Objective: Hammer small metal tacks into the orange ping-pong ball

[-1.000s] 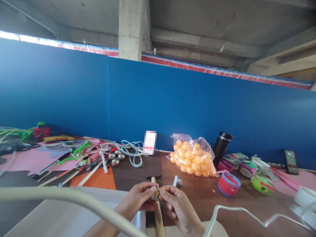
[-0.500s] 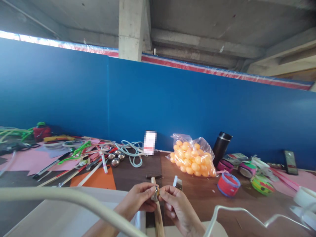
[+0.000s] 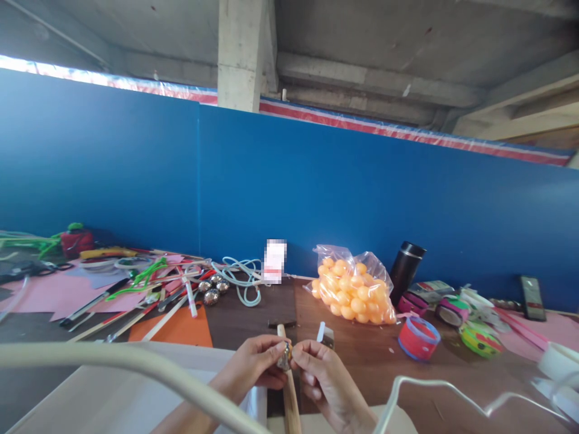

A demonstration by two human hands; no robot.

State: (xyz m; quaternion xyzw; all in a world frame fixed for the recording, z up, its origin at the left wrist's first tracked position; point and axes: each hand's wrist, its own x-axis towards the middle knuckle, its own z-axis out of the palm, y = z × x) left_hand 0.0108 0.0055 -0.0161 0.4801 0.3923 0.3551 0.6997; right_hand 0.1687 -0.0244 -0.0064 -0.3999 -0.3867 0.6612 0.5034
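My left hand (image 3: 259, 360) is closed, its thumb and fingers round a small shiny silver ball (image 3: 284, 360). Against the ball's right side my right hand (image 3: 320, 369) is closed in a pinch; a speck of yellow shows there, but what the fingertips grip is too small to name. Below both hands lies a hammer (image 3: 292, 405), its wooden handle pointing toward me and its dark head at the far end. Just beyond my right hand is a small object with a white handle (image 3: 322, 331). Several more silver balls (image 3: 211, 296) rest farther back on the left.
A clear bag of orange balls (image 3: 350, 292) stands by the blue partition (image 3: 289, 181). Black bottle (image 3: 407, 265) and tape rolls (image 3: 418, 339) are right; sticks, cords and an orange sheet (image 3: 181, 330) are left. A pale tube (image 3: 136, 366) crosses the near left.
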